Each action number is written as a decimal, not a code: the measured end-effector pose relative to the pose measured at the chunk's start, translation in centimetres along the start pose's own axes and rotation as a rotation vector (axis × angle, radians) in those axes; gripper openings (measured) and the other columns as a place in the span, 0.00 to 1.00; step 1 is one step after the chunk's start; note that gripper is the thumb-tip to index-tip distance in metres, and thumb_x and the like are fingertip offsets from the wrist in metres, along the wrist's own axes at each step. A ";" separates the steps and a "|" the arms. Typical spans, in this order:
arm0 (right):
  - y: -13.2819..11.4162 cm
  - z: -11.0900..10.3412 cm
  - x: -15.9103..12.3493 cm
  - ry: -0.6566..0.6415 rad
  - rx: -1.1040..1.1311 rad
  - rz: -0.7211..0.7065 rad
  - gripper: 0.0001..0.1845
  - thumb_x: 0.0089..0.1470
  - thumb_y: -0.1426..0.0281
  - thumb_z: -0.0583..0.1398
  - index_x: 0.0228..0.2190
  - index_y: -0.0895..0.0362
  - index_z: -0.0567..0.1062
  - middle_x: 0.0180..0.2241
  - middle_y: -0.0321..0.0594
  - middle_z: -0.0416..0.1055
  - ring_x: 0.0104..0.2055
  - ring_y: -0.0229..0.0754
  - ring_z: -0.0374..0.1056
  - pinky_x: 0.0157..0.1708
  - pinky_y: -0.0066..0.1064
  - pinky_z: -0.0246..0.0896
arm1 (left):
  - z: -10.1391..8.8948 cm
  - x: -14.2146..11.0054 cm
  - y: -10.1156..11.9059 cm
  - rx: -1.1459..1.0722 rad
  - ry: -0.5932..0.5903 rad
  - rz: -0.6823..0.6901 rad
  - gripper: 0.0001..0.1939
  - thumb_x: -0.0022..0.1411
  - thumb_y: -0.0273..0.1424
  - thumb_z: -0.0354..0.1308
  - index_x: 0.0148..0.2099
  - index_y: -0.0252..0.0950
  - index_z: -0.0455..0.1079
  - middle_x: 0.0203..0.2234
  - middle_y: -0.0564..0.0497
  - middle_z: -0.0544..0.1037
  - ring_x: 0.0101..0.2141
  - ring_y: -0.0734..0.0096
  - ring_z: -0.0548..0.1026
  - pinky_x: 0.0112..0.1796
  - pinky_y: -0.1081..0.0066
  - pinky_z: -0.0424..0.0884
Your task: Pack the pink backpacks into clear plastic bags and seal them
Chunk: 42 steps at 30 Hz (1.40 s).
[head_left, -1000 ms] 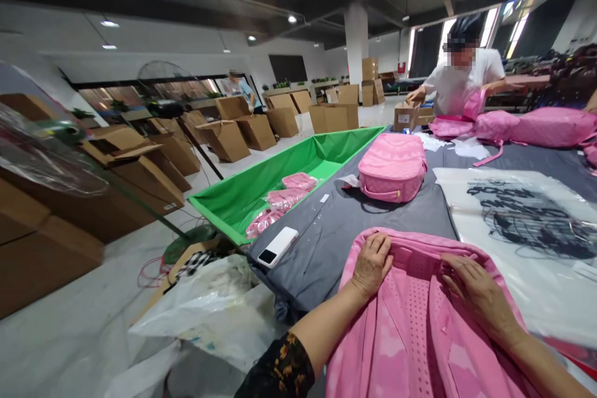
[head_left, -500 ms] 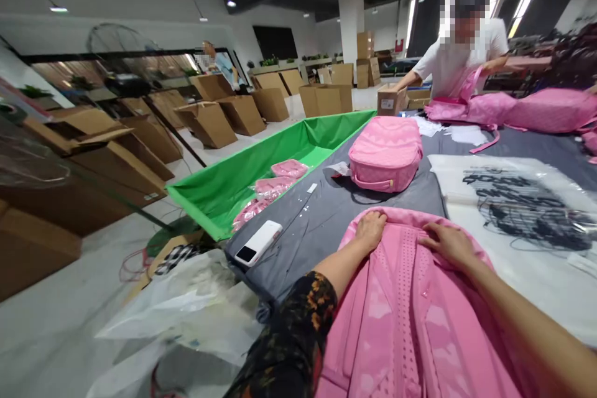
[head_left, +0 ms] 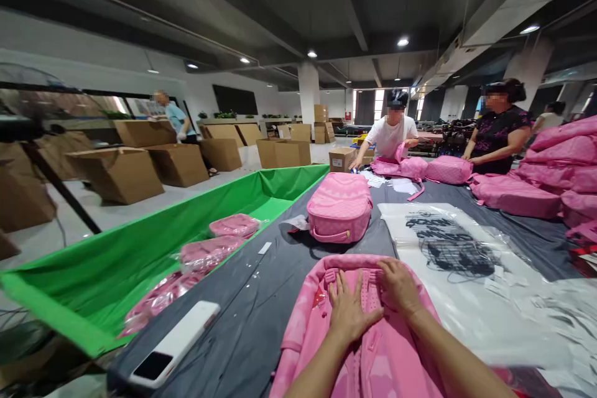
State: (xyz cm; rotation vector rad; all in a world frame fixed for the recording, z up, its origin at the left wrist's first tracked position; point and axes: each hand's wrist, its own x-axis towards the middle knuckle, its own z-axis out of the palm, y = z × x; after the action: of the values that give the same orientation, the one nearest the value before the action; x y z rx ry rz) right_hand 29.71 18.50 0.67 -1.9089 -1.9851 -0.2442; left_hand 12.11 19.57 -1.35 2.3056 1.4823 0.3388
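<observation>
Both your hands flat on the pink backpack

The pink backpack (head_left: 373, 336) lies at lower centre on the grey table (head_left: 261, 317) — your left hand (head_left: 347, 314) and right hand (head_left: 398, 286) press it, fingers spread, gripping nothing. A white phone (head_left: 175, 345) sits lower left — a second backpack (head_left: 339, 206) beyond.

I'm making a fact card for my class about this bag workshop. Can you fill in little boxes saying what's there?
Left hand: left hand flat on the pink fabric backpack lying nearest
Right hand: right hand flat on the same backpack, beside the left
Table: grey cloth-covered table
Farther bag: second pink backpack with a handle, apart from the hands
Left edge: white phone with a dark screen
Right side: clear plastic bags with black print
Bin: green fabric trough holding wrapped pink bags
Others: person in a white shirt at the far end
</observation>
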 end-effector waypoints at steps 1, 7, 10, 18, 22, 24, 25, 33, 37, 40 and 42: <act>0.8 -0.7 0.4 -0.007 -0.006 -0.012 0.23 0.59 0.77 0.55 0.55 0.57 0.72 0.59 0.51 0.68 0.63 0.51 0.62 0.60 0.41 0.57 | -0.1 0.0 -0.2 -0.017 0.026 0.000 0.54 0.54 0.63 0.57 0.75 0.42 0.48 0.73 0.31 0.44 0.70 0.29 0.33 0.64 0.33 0.35; 6.7 -1.6 5.3 -0.254 0.023 -0.061 0.09 0.39 0.75 0.63 0.28 0.54 0.73 0.30 0.38 0.76 0.36 0.47 0.74 0.32 0.30 0.61 | -0.4 -0.9 -0.6 -0.128 0.121 0.061 0.49 0.54 0.62 0.60 0.72 0.49 0.57 0.73 0.35 0.47 0.70 0.26 0.36 0.62 0.26 0.39; 8.1 0.4 7.2 -0.309 0.047 -0.094 0.12 0.34 0.74 0.64 0.26 0.52 0.70 0.28 0.35 0.75 0.34 0.47 0.73 0.29 0.28 0.57 | -0.3 -0.8 -0.4 -0.113 0.142 0.106 0.45 0.58 0.60 0.57 0.72 0.47 0.57 0.73 0.38 0.48 0.71 0.31 0.36 0.64 0.28 0.38; 6.9 2.6 7.7 -0.177 -0.055 -0.042 0.15 0.45 0.74 0.60 0.38 0.57 0.74 0.40 0.50 0.76 0.43 0.54 0.73 0.35 0.35 0.63 | -0.7 3.0 0.0 -0.034 0.074 0.105 0.43 0.65 0.59 0.47 0.73 0.38 0.56 0.73 0.41 0.50 0.72 0.36 0.39 0.66 0.33 0.33; 4.0 2.4 2.4 -0.119 -0.048 -0.119 0.22 0.60 0.68 0.52 0.53 0.61 0.71 0.55 0.60 0.71 0.55 0.59 0.69 0.48 0.47 0.67 | -0.3 3.9 -0.1 -0.027 0.165 0.112 0.41 0.66 0.58 0.48 0.73 0.42 0.55 0.73 0.45 0.52 0.71 0.35 0.41 0.66 0.32 0.36; 1.8 2.3 -1.9 -0.135 -0.016 -0.221 0.25 0.64 0.62 0.51 0.57 0.57 0.69 0.58 0.55 0.70 0.59 0.56 0.67 0.54 0.48 0.65 | -0.4 4.3 0.0 -0.045 0.190 0.116 0.36 0.69 0.53 0.50 0.72 0.39 0.58 0.72 0.44 0.55 0.71 0.37 0.44 0.68 0.36 0.41; 0.6 2.3 -4.0 -0.134 -0.010 -0.288 0.26 0.65 0.60 0.50 0.59 0.56 0.69 0.59 0.54 0.69 0.60 0.55 0.65 0.56 0.48 0.63 | -0.7 4.6 0.1 -0.061 0.196 0.103 0.33 0.71 0.48 0.50 0.71 0.36 0.59 0.71 0.42 0.58 0.71 0.39 0.47 0.68 0.39 0.44; -4.1 3.3 -8.4 -0.100 -0.005 -0.305 0.28 0.67 0.63 0.46 0.60 0.63 0.70 0.64 0.59 0.62 0.66 0.57 0.58 0.62 0.55 0.54 | -5.4 -1.8 0.6 -0.154 -0.032 0.348 0.15 0.73 0.32 0.49 0.56 0.39 0.72 0.54 0.48 0.78 0.54 0.64 0.74 0.57 0.64 0.68; -4.4 3.4 -7.7 -0.052 0.055 -0.235 0.28 0.68 0.64 0.46 0.61 0.64 0.68 0.66 0.59 0.59 0.66 0.59 0.57 0.62 0.55 0.53 | -7.2 -9.7 0.6 0.005 -0.290 0.983 0.21 0.72 0.46 0.50 0.34 0.38 0.74 0.30 0.49 0.80 0.34 0.63 0.76 0.47 0.62 0.70; -4.6 3.1 -7.6 -0.014 0.093 -0.206 0.27 0.69 0.65 0.45 0.60 0.63 0.68 0.64 0.58 0.62 0.65 0.58 0.58 0.61 0.53 0.54 | -5.8 -11.3 0.2 0.168 -0.207 1.114 0.19 0.71 0.40 0.52 0.28 0.39 0.71 0.25 0.46 0.78 0.32 0.61 0.74 0.45 0.60 0.68; -4.3 2.8 -7.4 0.023 0.122 -0.175 0.26 0.69 0.65 0.44 0.59 0.63 0.69 0.62 0.58 0.65 0.63 0.57 0.60 0.60 0.52 0.56 | -3.9 -10.6 -0.5 0.198 -0.203 1.132 0.17 0.70 0.31 0.51 0.27 0.41 0.70 0.25 0.47 0.78 0.32 0.63 0.74 0.44 0.63 0.69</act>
State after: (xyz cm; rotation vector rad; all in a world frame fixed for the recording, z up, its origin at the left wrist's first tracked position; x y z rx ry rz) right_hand 25.07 12.41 -4.18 -1.6533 -2.1036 -0.1858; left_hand 5.82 10.83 1.93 2.9994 -0.0159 0.2219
